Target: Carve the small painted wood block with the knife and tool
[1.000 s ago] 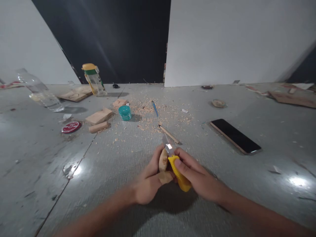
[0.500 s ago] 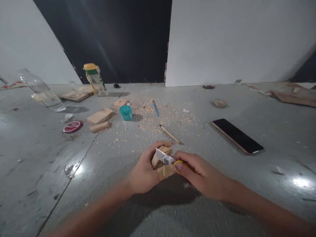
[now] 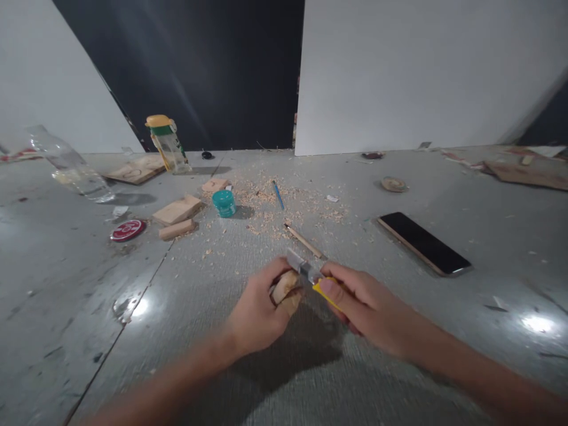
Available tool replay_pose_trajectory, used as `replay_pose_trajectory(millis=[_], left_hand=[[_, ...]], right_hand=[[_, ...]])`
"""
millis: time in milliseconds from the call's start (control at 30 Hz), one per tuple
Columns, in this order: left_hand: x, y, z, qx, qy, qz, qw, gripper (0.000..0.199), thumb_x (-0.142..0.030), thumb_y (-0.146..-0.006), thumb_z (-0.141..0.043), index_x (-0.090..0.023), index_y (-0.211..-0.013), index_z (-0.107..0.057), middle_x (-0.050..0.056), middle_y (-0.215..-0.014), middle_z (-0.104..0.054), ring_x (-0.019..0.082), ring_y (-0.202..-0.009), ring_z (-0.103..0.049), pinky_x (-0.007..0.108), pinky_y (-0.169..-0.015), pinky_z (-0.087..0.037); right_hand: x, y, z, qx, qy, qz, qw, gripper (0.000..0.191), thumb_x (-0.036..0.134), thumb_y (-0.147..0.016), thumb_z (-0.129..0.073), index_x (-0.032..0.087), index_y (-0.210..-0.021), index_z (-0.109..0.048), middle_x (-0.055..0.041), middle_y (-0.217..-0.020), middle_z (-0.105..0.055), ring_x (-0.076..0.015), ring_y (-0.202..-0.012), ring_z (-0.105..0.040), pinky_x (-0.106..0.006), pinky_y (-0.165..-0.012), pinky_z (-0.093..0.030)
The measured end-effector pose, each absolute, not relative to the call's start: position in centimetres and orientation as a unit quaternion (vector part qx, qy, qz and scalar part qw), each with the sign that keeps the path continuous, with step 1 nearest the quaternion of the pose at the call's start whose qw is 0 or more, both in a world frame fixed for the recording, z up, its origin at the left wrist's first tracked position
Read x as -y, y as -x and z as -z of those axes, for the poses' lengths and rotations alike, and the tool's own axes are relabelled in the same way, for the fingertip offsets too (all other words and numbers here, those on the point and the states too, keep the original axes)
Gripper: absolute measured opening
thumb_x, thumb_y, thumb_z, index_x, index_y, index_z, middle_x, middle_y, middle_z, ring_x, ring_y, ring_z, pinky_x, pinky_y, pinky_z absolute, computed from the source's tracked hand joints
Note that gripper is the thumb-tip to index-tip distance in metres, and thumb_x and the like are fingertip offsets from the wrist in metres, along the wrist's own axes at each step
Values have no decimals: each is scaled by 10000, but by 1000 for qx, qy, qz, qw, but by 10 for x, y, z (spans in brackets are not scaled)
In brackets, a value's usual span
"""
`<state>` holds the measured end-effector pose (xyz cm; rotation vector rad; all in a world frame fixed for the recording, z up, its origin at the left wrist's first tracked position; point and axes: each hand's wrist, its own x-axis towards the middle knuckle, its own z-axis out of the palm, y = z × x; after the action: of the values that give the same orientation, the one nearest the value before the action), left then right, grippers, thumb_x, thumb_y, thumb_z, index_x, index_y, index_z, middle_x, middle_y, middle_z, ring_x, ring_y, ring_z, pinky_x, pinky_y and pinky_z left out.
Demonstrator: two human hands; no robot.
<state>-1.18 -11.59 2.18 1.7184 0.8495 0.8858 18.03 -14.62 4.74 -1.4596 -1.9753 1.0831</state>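
Note:
My left hand [image 3: 260, 307] is closed round a small carved piece of wood [image 3: 284, 286], pale and rounded, partly hidden by the fingers. Tape is wrapped on some of those fingers. In my right hand [image 3: 361, 299] is a yellow utility knife [image 3: 328, 291], gripped by its handle. Its metal blade [image 3: 300, 264] points up and left, close to the wood; I cannot tell whether they touch. Just beyond the blade, a wooden pencil-like stick [image 3: 304, 241] with a dark tip lies on the floor.
Wood shavings [image 3: 261, 195] surround a blue pencil [image 3: 278, 195]. Leftward are a teal jar [image 3: 224, 203], wood blocks [image 3: 178, 210], a red lid [image 3: 128, 230], a clear bottle [image 3: 73, 168] and a yellow-capped bottle [image 3: 167, 145]. A phone [image 3: 423, 242] lies to the right. Upright panels [image 3: 421, 77] stand behind.
The knife has moved slightly up and right, off the front of the wood. My left hand has turned the wood and its fingers have curled in more.

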Motion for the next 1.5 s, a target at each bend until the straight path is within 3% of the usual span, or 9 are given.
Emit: replay_pose_trajectory(millis=[67, 233, 500, 800, 967, 1033, 1200, 1333, 1500], left_hand=[[116, 12, -22, -349, -720, -352, 485, 187, -316, -835, -635, -167, -929, -573, -2, -773, -544, 140, -707, -484, 263, -637, -415], [117, 14, -20, -288, -659, -352, 599, 404, -332, -799, -701, -178, -1137, -542, 51, -997, -593, 175, -877, -547, 296, -775, -468], [114, 17, -22, -295, -638, -334, 628, 640, -279, -687, -801, -202, -1236, -480, 13, -910, -536, 122, -732, -487, 234, -637, -416], [113, 16, -23, -301, -651, -338, 610, 537, -309, -710, -784, -177, -1156, -514, -16, -821, -510, 107, -682, -455, 226, -614, -398], [112, 16, -22, -333, -692, -365, 526, 327, -325, -820, -674, -179, -1093, -570, 55, -1011, -606, 187, -904, -547, 312, -808, -445], [111, 16, -21, -312, -678, -361, 559, 363, -322, -791, -706, -178, -1092, -565, 58, -1023, -601, 191, -916, -550, 314, -817, -447], [111, 19, -21, -288, -639, -336, 630, 551, -309, -716, -769, -176, -1184, -510, 14, -886, -532, 123, -725, -486, 245, -652, -416], [110, 19, -23, -277, -638, -338, 634, 603, -270, -644, -816, -186, -1159, -514, 43, -980, -538, 155, -822, -503, 255, -694, -419], [112, 19, -22, -277, -645, -337, 628, 526, -280, -695, -783, -181, -1137, -515, 76, -1076, -529, 173, -879, -503, 245, -659, -405]], right_hand=[[145, -180, -47, 699, 536, -411, 235, 354, 466, -997, -350, 220, -758, -440, 50, -581, -445, -107, -498, -419, -248, -478, -322], [148, -179, -54, 715, 490, -448, 221, 307, 431, -994, -388, 210, -842, -537, 36, -649, -479, -110, -561, -441, -238, -505, -353], [151, -184, -59, 708, 464, -515, 137, 290, 399, -990, -399, 199, -837, -544, 14, -670, -541, -105, -561, -501, -221, -496, -377], [151, -182, -56, 703, 458, -522, 153, 281, 401, -1000, -379, 204, -862, -523, 43, -607, -466, -90, -508, -408, -201, -448, -327], [151, -181, -52, 660, 491, -538, 186, 363, 486, -1003, -329, 207, -808, -454, 58, -573, -452, -80, -478, -391, -202, -447, -330], [152, -181, -53, 661, 482, -544, 185, 347, 472, -1003, -343, 205, -811, -455, 66, -558, -430, -75, -465, -366, -198, -439, -314], [152, -178, -61, 672, 441, -571, 164, 329, 448, -1003, -345, 187, -881, -503, 67, -568, -403, -75, -469, -338, -194, -427, -282], [151, -177, -62, 668, 438, -583, 150, 360, 473, -999, -342, 175, -902, -518, 65, -581, -395, -72, -470, -338, -187, -420, -276], [151, -178, -60, 664, 436, -587, 158, 339, 458, -998, -365, 171, -924, -530, 62, -603, -382, -73, -501, -344, -178, -434, -279]])
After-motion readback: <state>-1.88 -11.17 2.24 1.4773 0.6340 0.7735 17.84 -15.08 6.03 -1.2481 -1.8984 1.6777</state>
